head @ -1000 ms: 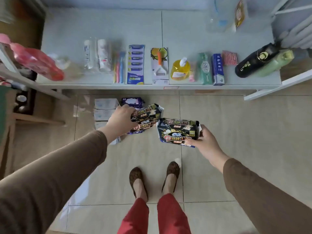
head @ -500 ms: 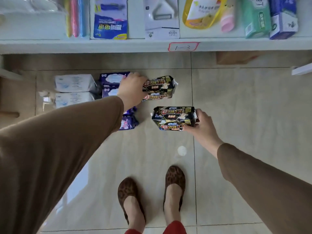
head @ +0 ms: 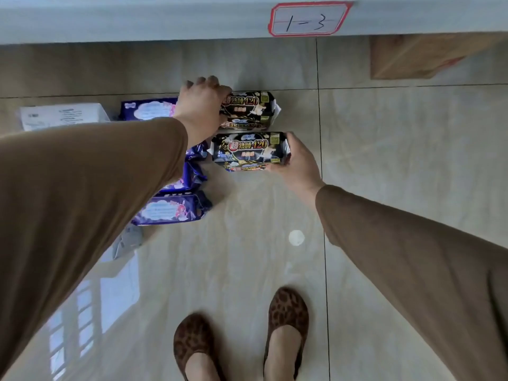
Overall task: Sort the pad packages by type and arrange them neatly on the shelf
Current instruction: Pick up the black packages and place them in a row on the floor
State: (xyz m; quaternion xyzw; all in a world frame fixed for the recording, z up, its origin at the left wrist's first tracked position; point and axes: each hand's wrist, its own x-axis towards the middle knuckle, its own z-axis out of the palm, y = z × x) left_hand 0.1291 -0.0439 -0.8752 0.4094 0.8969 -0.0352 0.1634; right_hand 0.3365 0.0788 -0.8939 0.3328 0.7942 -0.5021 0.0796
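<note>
Glossy beige floor tiles (head: 398, 166) fill the view below a pale shelf edge (head: 137, 20) on which a red-bordered label (head: 309, 19) marked 1-3 is stuck. The far black pad package (head: 251, 110) is gripped at its left end by the left hand (head: 202, 105), fingers curled over its top. The near black pad package (head: 248, 151) is held at its right end by the right hand (head: 298, 163), thumb clamped on top. Just left of the left fingers, purple pad packages (head: 170, 211) are lined up, with a white pad package (head: 64, 115) beyond them.
</note>
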